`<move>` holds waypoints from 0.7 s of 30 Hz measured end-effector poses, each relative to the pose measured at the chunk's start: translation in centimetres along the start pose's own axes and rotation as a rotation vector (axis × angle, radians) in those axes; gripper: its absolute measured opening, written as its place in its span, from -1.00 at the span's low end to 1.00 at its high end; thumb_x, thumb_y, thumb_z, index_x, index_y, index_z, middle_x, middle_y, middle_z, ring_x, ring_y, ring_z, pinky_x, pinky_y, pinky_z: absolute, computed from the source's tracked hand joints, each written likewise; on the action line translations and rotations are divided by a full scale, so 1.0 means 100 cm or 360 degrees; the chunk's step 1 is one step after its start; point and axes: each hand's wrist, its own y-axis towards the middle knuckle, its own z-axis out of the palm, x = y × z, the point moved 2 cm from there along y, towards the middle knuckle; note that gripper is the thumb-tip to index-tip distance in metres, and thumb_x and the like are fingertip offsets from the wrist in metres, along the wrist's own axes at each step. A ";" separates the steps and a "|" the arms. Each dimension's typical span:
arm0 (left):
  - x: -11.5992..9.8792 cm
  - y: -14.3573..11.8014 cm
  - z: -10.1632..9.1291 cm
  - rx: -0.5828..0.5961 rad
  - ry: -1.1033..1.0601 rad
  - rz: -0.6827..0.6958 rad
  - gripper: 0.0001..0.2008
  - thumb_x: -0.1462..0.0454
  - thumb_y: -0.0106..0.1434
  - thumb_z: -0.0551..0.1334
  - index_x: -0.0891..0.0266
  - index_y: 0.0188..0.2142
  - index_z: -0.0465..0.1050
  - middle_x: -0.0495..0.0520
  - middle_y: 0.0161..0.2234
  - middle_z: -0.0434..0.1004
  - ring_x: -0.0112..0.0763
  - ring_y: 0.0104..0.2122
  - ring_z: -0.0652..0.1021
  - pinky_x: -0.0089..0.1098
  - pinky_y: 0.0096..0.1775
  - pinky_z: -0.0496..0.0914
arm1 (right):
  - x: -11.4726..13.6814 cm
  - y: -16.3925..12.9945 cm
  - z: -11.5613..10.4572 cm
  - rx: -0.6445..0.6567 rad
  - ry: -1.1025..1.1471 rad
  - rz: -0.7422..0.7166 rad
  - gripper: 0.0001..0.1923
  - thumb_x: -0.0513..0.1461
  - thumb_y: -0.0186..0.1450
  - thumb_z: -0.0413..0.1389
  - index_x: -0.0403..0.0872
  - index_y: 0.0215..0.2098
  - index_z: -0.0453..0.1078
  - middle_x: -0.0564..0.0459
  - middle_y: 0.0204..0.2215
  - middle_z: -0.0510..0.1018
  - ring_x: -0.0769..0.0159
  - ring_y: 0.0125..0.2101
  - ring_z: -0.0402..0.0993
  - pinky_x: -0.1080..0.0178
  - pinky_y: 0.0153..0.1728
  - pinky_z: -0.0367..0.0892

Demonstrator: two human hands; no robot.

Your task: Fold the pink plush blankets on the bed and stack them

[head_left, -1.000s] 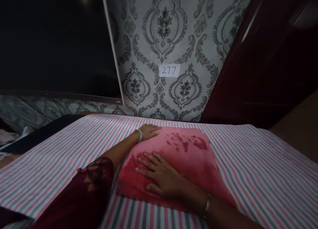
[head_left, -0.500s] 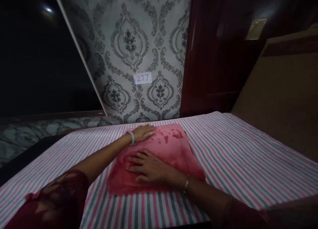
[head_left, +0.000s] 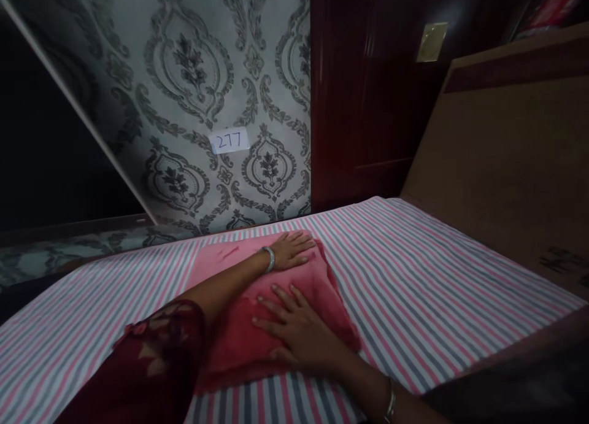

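A folded pink-and-red plush item, probably a blanket (head_left: pixel 248 298), lies flat on the striped cloth (head_left: pixel 405 283). Toward its far right corner, my left hand (head_left: pixel 291 250) rests palm down with fingers stretched out; a pale bangle circles that wrist. Closer to me, my right hand (head_left: pixel 304 332) lies spread on the redder near half of the plush, a thin metal bangle at its wrist. Neither hand grips anything. My left forearm and sleeve cover part of the left side of the plush.
Patterned wallpaper with a paper label (head_left: pixel 230 140) reading 277 stands behind the table. A large dark screen (head_left: pixel 59 135) is at left. On the right are a dark red glossy panel (head_left: pixel 363 105) and a big cardboard box (head_left: pixel 510 160).
The view has turned somewhat to the right. My left hand has slid rightward across the plush to its far right corner; my right hand has shifted slightly right, still spread on it.
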 end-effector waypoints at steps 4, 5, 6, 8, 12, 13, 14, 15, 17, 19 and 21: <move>0.032 0.022 0.006 -0.0056 -0.0150 -0.0052 -0.34 -0.07 0.43 -0.11 0.10 0.42 -0.02 0.10 0.44 -0.07 -0.18 0.41 0.03 -0.08 0.35 -0.02 | -0.002 0.001 -0.004 0.0030 0.0121 0.0019 -0.38 0.13 0.45 -0.09 0.27 0.42 -0.03 0.21 0.45 -0.12 0.08 0.43 -0.46 -0.21 0.36 -0.49; 0.039 0.027 0.007 -0.0072 -0.0168 -0.0087 -0.35 -0.05 0.44 -0.13 0.12 0.42 -0.01 0.10 0.43 -0.02 -0.25 0.39 0.08 -0.17 0.35 0.00 | -0.003 0.001 -0.004 0.0033 0.0140 0.0025 -0.38 0.13 0.44 -0.08 0.27 0.42 -0.03 0.21 0.45 -0.12 0.08 0.43 -0.46 -0.20 0.36 -0.50; 0.046 0.031 0.009 -0.0082 -0.0170 -0.0139 -0.37 -0.03 0.45 -0.15 0.13 0.41 0.01 0.09 0.42 0.04 -0.30 0.38 0.12 -0.24 0.34 0.02 | -0.003 0.001 -0.004 0.0034 0.0153 0.0030 -0.37 0.12 0.44 -0.06 0.27 0.42 -0.02 0.21 0.45 -0.13 0.08 0.43 -0.45 -0.20 0.36 -0.50; 0.056 0.039 0.012 -0.0087 -0.0137 -0.0269 -0.40 -0.01 0.46 -0.19 0.10 0.39 0.07 0.04 0.38 0.14 -0.32 0.36 0.18 -0.25 0.32 0.07 | -0.004 0.001 -0.003 0.0037 0.0160 0.0042 -0.37 0.11 0.43 -0.03 0.28 0.41 -0.02 0.23 0.46 -0.15 0.09 0.43 -0.45 -0.18 0.37 -0.48; 0.062 0.044 0.011 -0.0160 -0.0046 -0.0490 -0.44 0.02 0.47 -0.20 0.09 0.32 0.23 0.09 0.33 0.26 -0.18 0.32 0.24 -0.07 0.28 0.13 | -0.004 0.001 -0.002 0.0051 0.0114 0.0066 -0.36 0.12 0.43 -0.04 0.29 0.42 -0.04 0.26 0.46 -0.18 0.10 0.43 -0.45 -0.18 0.37 -0.42; 0.061 0.043 0.008 -0.0200 -0.0018 -0.0537 -0.44 0.04 0.47 -0.18 0.13 0.31 0.24 0.15 0.31 0.28 -0.14 0.32 0.24 -0.03 0.29 0.11 | -0.004 0.002 -0.002 0.0054 0.0096 0.0063 -0.36 0.13 0.43 -0.05 0.28 0.42 -0.04 0.26 0.46 -0.17 0.10 0.43 -0.44 -0.19 0.37 -0.41; 0.059 0.040 0.003 -0.0238 0.0010 -0.0580 -0.44 0.04 0.46 -0.16 0.17 0.30 0.25 0.20 0.30 0.29 -0.10 0.32 0.23 0.01 0.29 0.08 | -0.004 0.002 -0.002 0.0056 0.0079 0.0058 -0.36 0.14 0.43 -0.07 0.28 0.42 -0.04 0.25 0.45 -0.16 0.10 0.43 -0.43 -0.19 0.37 -0.40; 0.055 0.036 -0.003 -0.0269 0.0040 -0.0607 -0.44 0.05 0.45 -0.12 0.21 0.30 0.25 0.24 0.30 0.29 -0.07 0.33 0.21 0.04 0.30 0.04 | -0.004 0.002 -0.002 0.0055 0.0059 0.0054 -0.36 0.15 0.43 -0.09 0.27 0.42 -0.04 0.24 0.45 -0.15 0.10 0.43 -0.42 -0.19 0.37 -0.38; 0.046 0.022 -0.017 -0.0314 0.0099 -0.0623 -0.44 0.03 0.44 -0.07 0.22 0.30 0.27 0.25 0.30 0.29 -0.03 0.34 0.17 0.06 0.31 -0.01 | -0.004 0.002 -0.001 0.0039 0.0022 0.0048 -0.37 0.16 0.44 -0.12 0.26 0.42 -0.02 0.23 0.45 -0.12 0.11 0.43 -0.41 -0.20 0.37 -0.36; 0.035 -0.001 -0.030 -0.0348 0.0140 -0.0633 -0.44 0.02 0.45 -0.10 0.17 0.29 0.28 0.20 0.29 0.30 -0.04 0.35 0.17 0.04 0.32 -0.01 | -0.005 0.002 0.000 0.0012 -0.0013 0.0039 -0.37 0.16 0.44 -0.12 0.26 0.41 0.00 0.23 0.45 -0.10 0.10 0.43 -0.41 -0.21 0.37 -0.34; 0.025 -0.032 -0.036 -0.0354 0.0165 -0.0685 -0.43 0.01 0.46 -0.15 0.14 0.32 0.24 0.17 0.31 0.28 -0.07 0.35 0.16 0.03 0.33 -0.02 | -0.004 0.001 0.001 -0.0022 -0.0049 0.0023 -0.38 0.14 0.44 -0.09 0.24 0.40 0.03 0.20 0.45 -0.09 0.10 0.43 -0.39 -0.21 0.37 -0.34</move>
